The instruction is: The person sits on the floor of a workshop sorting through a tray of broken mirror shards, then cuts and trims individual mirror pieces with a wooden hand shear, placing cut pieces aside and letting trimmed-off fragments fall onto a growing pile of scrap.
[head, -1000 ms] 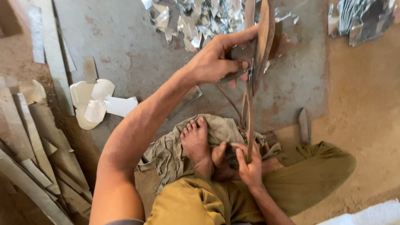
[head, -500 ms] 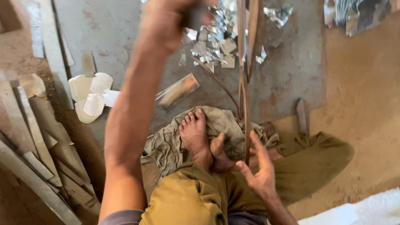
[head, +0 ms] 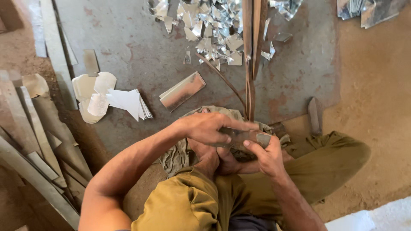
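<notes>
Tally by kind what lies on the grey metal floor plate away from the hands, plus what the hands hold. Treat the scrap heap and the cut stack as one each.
Held metal strip, gripped by left hand and right hand: 1
Loose shiny rectangular strip: 1
Stack of white cut pieces: 1
Heap of shiny offcuts: 1
Upright shear tool: 1
Total: 5

Hands [head: 239, 141] hide most of the metal strip [head: 246, 137]; shears [head: 252, 51] run off-frame.

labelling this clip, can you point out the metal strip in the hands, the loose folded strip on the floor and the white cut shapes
metal strip [head: 247, 137], head view, its bare middle between both hands
folded strip [head: 183, 90], head view, middle of its shiny top face
white cut shapes [head: 126, 102], head view, the pointed white sheet in the pile
</notes>
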